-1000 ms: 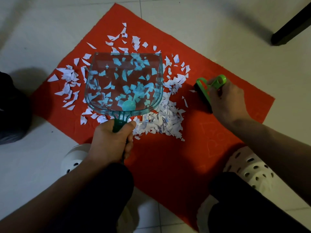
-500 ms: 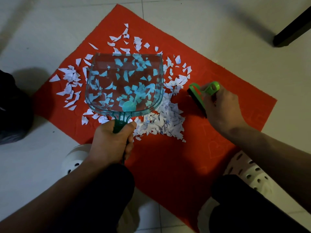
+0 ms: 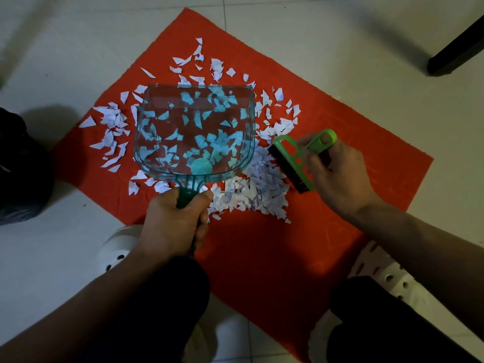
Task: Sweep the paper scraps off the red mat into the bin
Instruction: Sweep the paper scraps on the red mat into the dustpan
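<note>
Landmark: red mat (image 3: 262, 258) on pale tiled floor.

Off the mat's left corner: dark bag-like object (image 3: 21, 166), partly cut off; identity unclear.

Left hand (image 3: 172, 221) at the mat's near-left edge, clenched round the handle of a clear teal dustpan (image 3: 195, 132).

Paper scraps (image 3: 259, 192) lie scattered over the mat's left half, densest heap just right of the pan.

Right hand (image 3: 337, 176) over mid-mat grasps a green brush (image 3: 296, 163), bristles touching the heap's right side.
</note>
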A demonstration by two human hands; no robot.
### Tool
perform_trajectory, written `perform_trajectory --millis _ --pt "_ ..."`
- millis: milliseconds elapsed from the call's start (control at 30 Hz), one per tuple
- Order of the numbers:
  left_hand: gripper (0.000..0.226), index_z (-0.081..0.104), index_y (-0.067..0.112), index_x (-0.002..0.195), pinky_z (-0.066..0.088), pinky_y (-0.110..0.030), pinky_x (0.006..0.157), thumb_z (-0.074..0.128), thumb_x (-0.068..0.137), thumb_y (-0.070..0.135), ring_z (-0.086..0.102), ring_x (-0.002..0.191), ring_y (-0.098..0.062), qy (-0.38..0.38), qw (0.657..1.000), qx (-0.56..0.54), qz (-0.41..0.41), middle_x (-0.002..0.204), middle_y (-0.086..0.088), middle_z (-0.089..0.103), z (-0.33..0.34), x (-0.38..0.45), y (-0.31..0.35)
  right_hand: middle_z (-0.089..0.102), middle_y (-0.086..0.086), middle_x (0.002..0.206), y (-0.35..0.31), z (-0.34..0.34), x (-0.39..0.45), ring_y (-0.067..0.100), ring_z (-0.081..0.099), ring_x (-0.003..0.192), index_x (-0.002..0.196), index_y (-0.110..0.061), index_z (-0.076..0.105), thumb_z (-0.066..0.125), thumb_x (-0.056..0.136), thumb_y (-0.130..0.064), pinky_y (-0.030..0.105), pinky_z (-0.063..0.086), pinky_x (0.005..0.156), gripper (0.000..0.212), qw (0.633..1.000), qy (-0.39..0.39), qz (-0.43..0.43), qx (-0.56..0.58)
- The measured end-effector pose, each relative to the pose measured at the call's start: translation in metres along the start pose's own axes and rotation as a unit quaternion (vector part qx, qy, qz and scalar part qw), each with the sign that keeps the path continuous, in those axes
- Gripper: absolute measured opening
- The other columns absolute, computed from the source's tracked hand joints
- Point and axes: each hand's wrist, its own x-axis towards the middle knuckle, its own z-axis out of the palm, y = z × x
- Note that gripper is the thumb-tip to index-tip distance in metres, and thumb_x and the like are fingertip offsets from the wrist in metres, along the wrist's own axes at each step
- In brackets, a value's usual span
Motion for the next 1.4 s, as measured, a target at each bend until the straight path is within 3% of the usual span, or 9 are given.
perform_trajectory --millis 100,267,400,500,633,933,1100,1267,1400 --pt "0.04 0.048 0.004 0.062 0.035 -0.024 0.033 0.06 0.094 0.025 0.039 0.03 -0.02 0.002 1.0 0.003 0.0 0.038 -0.007 0.045 -0.001 0.001 0.001 0.063 -0.001 0.086 -0.003 -0.003 0.002 0.017 0.062 0.071 0.108 -0.014 0.061 0.047 0.099 -0.021 0.031 0.049 0.06 0.018 1.0 0.024 -0.001 0.014" --pt "0.04 0.049 0.005 0.062 0.037 -0.023 0.035 0.06 0.094 0.026 0.04 0.031 -0.02 0.004 1.0 0.006 0.003 0.038 -0.007 0.046 -0.002 0.0 0.001 0.058 -0.007 0.083 -0.003 -0.002 0.004 0.005 0.057 0.069 0.106 -0.016 0.059 0.045 0.101 -0.02 0.019 0.042 0.057 0.015 0.999 0.029 -0.014 0.006" --pt "0.041 0.048 0.004 0.061 0.035 -0.023 0.034 0.06 0.094 0.025 0.039 0.029 -0.02 0.005 1.0 0.001 0.003 0.038 -0.007 0.045 -0.002 0.0 0.0 0.062 0.003 0.085 0.0 0.0 0.004 0.013 0.057 0.069 0.106 -0.01 0.06 0.046 0.1 -0.017 0.03 0.043 0.057 0.016 1.0 -0.007 -0.003 -0.003" --pt "0.04 0.048 0.004 0.061 0.034 -0.023 0.034 0.061 0.093 0.024 0.038 0.029 -0.02 0.009 1.0 -0.003 -0.004 0.037 -0.007 0.044 -0.001 0.001 0.0 0.06 -0.004 0.086 -0.004 0.0 0.004 0.007 0.055 0.069 0.106 -0.013 0.059 0.046 0.1 -0.018 0.018 0.041 0.058 0.015 1.0 0.02 -0.015 0.012" --pt "0.042 0.048 0.005 0.059 0.034 -0.022 0.033 0.061 0.093 0.025 0.038 0.028 -0.019 0.015 1.0 -0.003 -0.004 0.036 -0.008 0.044 -0.001 0.001 0.0 0.06 0.0 0.078 -0.004 0.0 0.006 0.005 0.051 0.06 0.103 -0.011 0.061 0.048 0.097 -0.021 0.008 0.033 0.053 0.018 1.0 0.002 -0.017 -0.006" --pt "0.041 0.048 0.005 0.059 0.035 -0.023 0.034 0.062 0.093 0.024 0.039 0.03 -0.019 0.016 1.0 -0.009 -0.006 0.037 -0.007 0.044 0.0 0.0 0.003 0.058 -0.005 0.083 -0.003 -0.001 0.006 0.001 0.051 0.065 0.108 -0.011 0.06 0.049 0.099 -0.015 0.008 0.036 0.055 0.015 1.0 0.016 -0.023 -0.009" --pt "0.041 0.048 0.005 0.06 0.034 -0.023 0.033 0.061 0.094 0.024 0.038 0.029 -0.019 0.015 1.0 -0.013 -0.007 0.037 -0.006 0.044 0.0 -0.002 0.005 0.054 -0.017 0.082 -0.007 -0.002 0.005 -0.004 0.05 0.065 0.11 -0.013 0.058 0.046 0.1 -0.017 0.006 0.035 0.057 0.016 0.999 0.028 -0.029 -0.001" --pt "0.04 0.048 0.006 0.06 0.035 -0.024 0.033 0.061 0.093 0.024 0.038 0.03 -0.019 0.016 1.0 -0.016 -0.01 0.037 -0.006 0.044 -0.001 -0.004 0.005 0.058 -0.005 0.075 -0.007 -0.004 0.006 0.002 0.052 0.061 0.105 -0.008 0.061 0.047 0.099 -0.02 0.007 0.035 0.053 0.019 0.999 -0.007 -0.031 -0.021" --pt "0.038 0.049 0.004 0.063 0.034 -0.023 0.033 0.062 0.093 0.022 0.038 0.03 -0.018 0.024 0.999 -0.03 -0.015 0.037 -0.005 0.044 0.0 -0.003 0.006 0.058 -0.007 0.086 -0.011 -0.004 0.005 0.001 0.054 0.067 0.11 -0.01 0.06 0.049 0.099 -0.015 0.007 0.038 0.057 0.016 0.998 0.013 -0.06 -0.022"
